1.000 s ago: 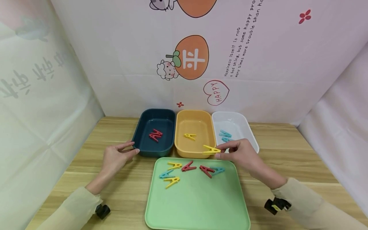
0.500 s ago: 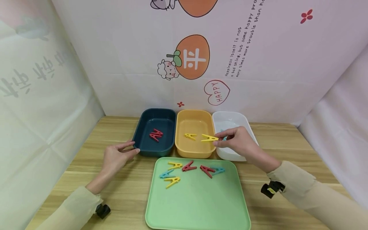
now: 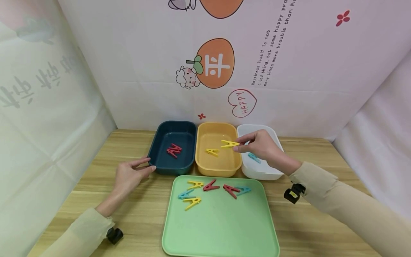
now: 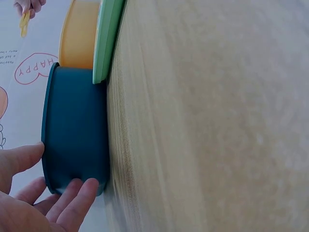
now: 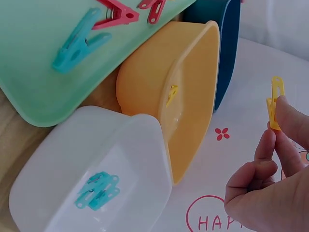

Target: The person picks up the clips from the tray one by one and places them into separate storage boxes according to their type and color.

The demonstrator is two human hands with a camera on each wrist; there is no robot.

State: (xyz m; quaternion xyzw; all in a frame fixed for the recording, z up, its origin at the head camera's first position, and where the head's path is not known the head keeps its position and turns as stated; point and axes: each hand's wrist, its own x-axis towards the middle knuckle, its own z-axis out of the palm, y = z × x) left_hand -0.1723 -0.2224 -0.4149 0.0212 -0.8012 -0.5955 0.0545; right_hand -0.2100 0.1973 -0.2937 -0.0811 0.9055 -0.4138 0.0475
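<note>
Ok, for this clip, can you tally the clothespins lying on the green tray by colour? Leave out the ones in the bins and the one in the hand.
Yellow clothespins: 2
Red clothespins: 2
Light blue clothespins: 2
Total on the green tray: 6

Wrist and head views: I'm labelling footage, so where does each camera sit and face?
Head: worn on the head, facing forward and down at a green rectangular plastic tray; left hand, right hand and cream sleeves show.
Left wrist: worn there, facing a teal rounded plastic bin the left hand touches; the right hand shows too.
Right wrist: worn there, facing a white rounded plastic bin and the right hand pinching a yellow plastic clothespin.
Wrist views share tray and teal bin.
</note>
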